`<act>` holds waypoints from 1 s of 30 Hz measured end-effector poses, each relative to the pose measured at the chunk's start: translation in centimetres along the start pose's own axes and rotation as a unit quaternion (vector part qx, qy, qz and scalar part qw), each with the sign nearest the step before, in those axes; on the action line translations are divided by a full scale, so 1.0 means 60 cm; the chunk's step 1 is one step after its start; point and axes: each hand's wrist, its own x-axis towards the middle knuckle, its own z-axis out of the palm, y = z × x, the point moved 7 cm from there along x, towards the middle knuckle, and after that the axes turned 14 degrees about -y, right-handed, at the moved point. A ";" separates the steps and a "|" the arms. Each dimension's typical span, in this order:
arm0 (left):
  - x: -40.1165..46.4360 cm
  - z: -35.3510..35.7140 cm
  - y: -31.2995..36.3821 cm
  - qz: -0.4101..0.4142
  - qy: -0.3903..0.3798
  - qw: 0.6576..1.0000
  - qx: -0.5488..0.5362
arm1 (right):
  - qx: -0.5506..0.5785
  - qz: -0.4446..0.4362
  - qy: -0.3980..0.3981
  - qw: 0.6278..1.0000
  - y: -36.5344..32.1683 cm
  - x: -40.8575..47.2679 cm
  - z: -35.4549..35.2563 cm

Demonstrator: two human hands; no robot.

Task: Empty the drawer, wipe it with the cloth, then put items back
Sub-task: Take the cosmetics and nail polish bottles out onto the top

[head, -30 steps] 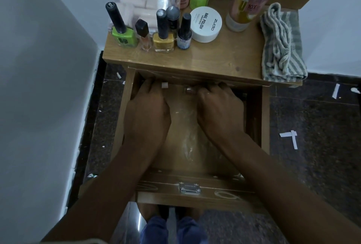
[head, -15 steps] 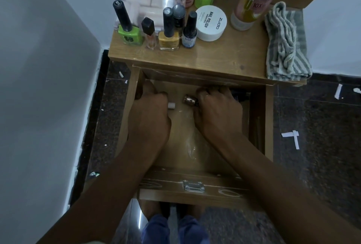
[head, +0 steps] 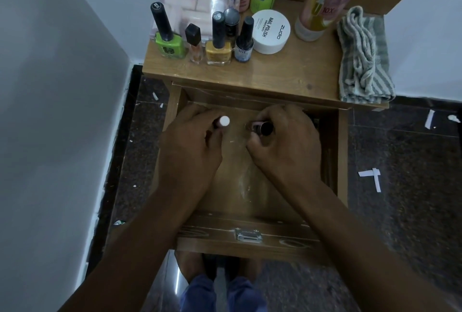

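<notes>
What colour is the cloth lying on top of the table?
The cloth has grey and pale whitish stripes, seen in the head view, the only one.

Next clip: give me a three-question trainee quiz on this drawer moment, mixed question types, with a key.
1. True or false: the striped cloth lies inside the drawer.
2. What does the left hand hold? A) a white-capped item B) the green bottle C) nothing
3. Which hand grips the dark-capped bottle?

Key: 1. False, it lies on the tabletop. 2. A. 3. The right hand.
</notes>
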 end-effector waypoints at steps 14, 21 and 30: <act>0.058 -0.089 0.094 0.080 0.105 0.989 -0.069 | 0.197 -0.060 0.104 0.973 -0.053 0.036 -0.156; 0.094 -0.070 0.106 0.068 0.120 0.989 -0.055 | 0.193 -0.061 0.101 0.974 -0.054 0.097 -0.156; 0.097 -0.057 0.117 0.044 0.145 0.988 -0.014 | 0.163 -0.068 0.117 0.977 -0.057 0.111 -0.153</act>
